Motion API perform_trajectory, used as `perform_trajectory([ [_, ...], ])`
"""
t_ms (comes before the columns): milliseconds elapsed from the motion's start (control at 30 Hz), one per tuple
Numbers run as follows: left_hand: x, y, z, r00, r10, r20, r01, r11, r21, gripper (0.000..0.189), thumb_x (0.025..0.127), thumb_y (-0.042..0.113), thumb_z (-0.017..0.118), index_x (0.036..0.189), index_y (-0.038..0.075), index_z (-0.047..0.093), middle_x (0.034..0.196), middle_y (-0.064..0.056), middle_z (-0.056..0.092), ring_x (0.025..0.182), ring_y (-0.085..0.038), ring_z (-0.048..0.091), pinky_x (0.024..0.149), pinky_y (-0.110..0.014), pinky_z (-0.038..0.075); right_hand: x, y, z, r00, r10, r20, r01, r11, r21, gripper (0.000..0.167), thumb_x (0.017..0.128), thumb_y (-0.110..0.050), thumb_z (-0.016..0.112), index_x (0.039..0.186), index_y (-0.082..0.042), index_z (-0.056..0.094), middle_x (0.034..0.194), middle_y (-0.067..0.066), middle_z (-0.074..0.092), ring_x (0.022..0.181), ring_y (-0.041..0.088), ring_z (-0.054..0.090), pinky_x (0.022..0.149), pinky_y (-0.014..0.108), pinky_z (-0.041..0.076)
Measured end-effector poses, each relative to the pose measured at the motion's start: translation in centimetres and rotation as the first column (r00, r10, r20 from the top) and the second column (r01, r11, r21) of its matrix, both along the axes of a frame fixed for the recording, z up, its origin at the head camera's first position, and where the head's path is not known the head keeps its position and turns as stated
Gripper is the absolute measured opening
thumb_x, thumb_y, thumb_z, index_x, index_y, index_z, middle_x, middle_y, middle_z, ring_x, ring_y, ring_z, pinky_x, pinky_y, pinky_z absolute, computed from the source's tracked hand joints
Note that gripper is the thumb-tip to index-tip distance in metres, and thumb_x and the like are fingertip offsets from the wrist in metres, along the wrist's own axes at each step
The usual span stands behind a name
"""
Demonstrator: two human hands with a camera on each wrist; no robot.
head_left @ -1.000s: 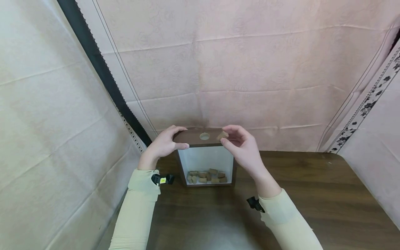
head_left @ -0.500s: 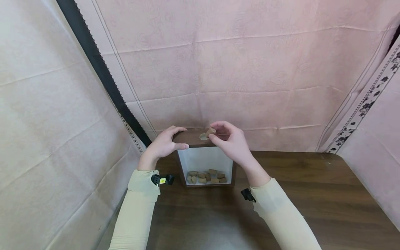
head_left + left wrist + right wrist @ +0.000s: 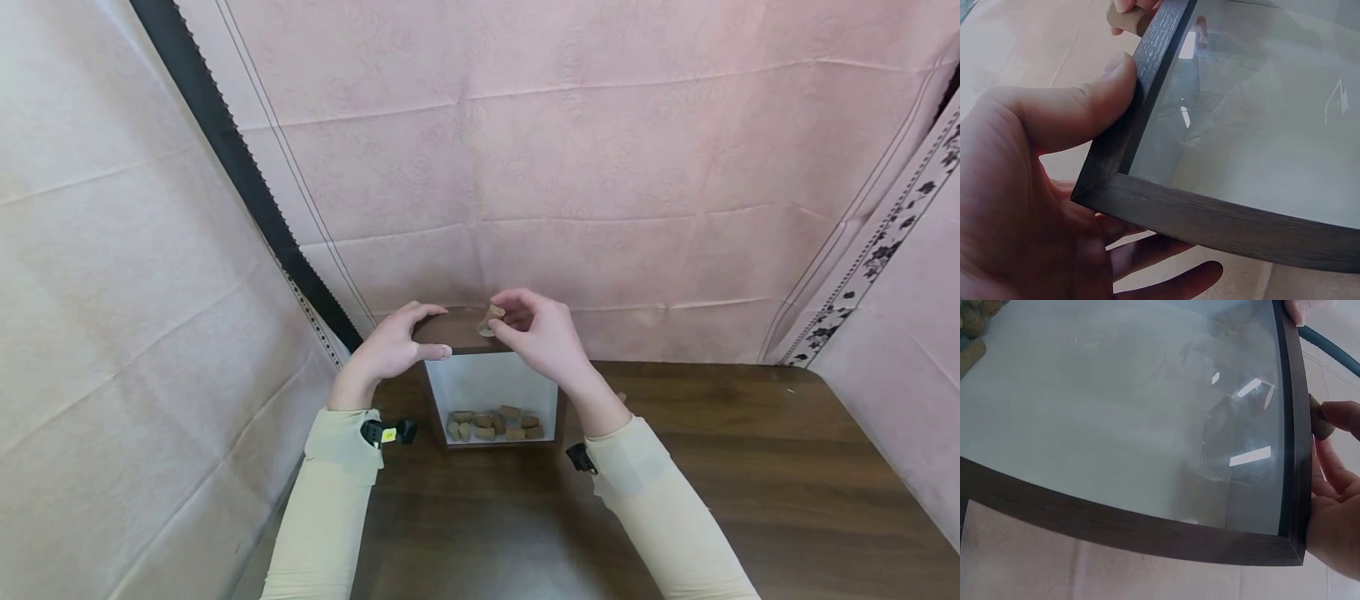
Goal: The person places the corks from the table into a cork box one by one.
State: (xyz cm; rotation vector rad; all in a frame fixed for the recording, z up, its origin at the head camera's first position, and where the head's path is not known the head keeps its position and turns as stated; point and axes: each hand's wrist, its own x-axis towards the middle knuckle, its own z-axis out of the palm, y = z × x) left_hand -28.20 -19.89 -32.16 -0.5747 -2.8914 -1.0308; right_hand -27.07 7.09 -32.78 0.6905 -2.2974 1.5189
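A dark brown wooden shadow box [image 3: 450, 330] with a glass front stands upright on the table. Several corks [image 3: 486, 433] lie at its bottom. My left hand [image 3: 392, 343] grips the top left corner, thumb along the front top edge and fingers toward the back, as the thumb [image 3: 1085, 112] in the left wrist view also shows. Between thumb and fingertips, my right hand [image 3: 546, 337] pinches one more cork [image 3: 494, 314], tilted, right at the round hole [image 3: 486, 330] in the box's top. In the right wrist view this cork [image 3: 1320, 420] is close against the top frame edge.
The dark wooden table [image 3: 735, 467] extends right and toward me. A small pale thing [image 3: 622, 397] shows on it beside my right wrist. A pale cloth wall [image 3: 600, 167] rises close behind the box, with another cloth [image 3: 135, 333] at the left.
My right hand has moved left across the box's top, bringing the cork from the right end to the hole. My left hand has stayed on the corner.
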Motion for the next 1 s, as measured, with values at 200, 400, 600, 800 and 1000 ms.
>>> perform_trajectory([
  [200,0.00,-0.17,-0.06,1.000,-0.006,0.004,0.006,1.000,0.004,0.066,0.096,0.035,0.081,0.155,0.017,0.055,0.149,-0.012,0.055,0.126,-0.036,0.054,0.109,-0.064,0.045,0.18,-0.16,-0.05,1.000,-0.022,0.004,0.022,0.999,0.041,0.024,0.097,-0.013,0.080,0.120,-0.010,0.074,0.109,0.002,0.076,0.092,0.017,0.074,0.085,0.038,0.063],
  [400,0.07,-0.16,0.15,1.000,-0.014,-0.011,0.014,1.000,0.008,0.066,0.095,0.034,0.082,0.153,0.016,0.056,0.148,-0.013,0.056,0.124,-0.037,0.055,0.108,-0.063,0.047,0.10,-0.30,-0.05,0.999,-0.035,0.004,0.034,0.998,0.048,0.023,0.098,-0.014,0.080,0.119,-0.010,0.074,0.108,0.002,0.076,0.093,0.017,0.074,0.086,0.039,0.062],
  [600,0.01,-0.14,0.09,1.000,-0.022,-0.020,0.022,1.000,0.005,0.065,0.096,0.033,0.081,0.154,0.015,0.056,0.149,-0.014,0.055,0.125,-0.037,0.055,0.110,-0.063,0.046,0.11,-0.33,0.02,0.998,-0.051,0.024,0.050,0.998,0.044,0.022,0.098,-0.015,0.080,0.119,-0.010,0.074,0.108,0.001,0.076,0.094,0.017,0.074,0.087,0.039,0.062],
  [800,-0.09,-0.15,-0.03,1.000,-0.023,-0.018,0.024,1.000,0.006,0.065,0.097,0.032,0.081,0.154,0.015,0.056,0.148,-0.013,0.056,0.124,-0.036,0.055,0.108,-0.062,0.046,0.05,-0.37,-0.06,0.998,-0.061,0.035,0.060,0.997,0.039,0.023,0.097,-0.015,0.081,0.119,-0.010,0.074,0.109,0.001,0.075,0.096,0.017,0.074,0.088,0.039,0.062],
  [1000,-0.07,-0.09,0.02,0.999,-0.026,-0.022,0.026,1.000,0.005,0.065,0.096,0.032,0.081,0.153,0.014,0.056,0.148,-0.014,0.056,0.124,-0.037,0.055,0.109,-0.061,0.046,0.05,-0.39,0.05,0.997,-0.067,0.035,0.065,0.997,0.043,0.024,0.097,-0.015,0.081,0.119,-0.010,0.074,0.110,0.002,0.075,0.096,0.018,0.074,0.088,0.039,0.062],
])
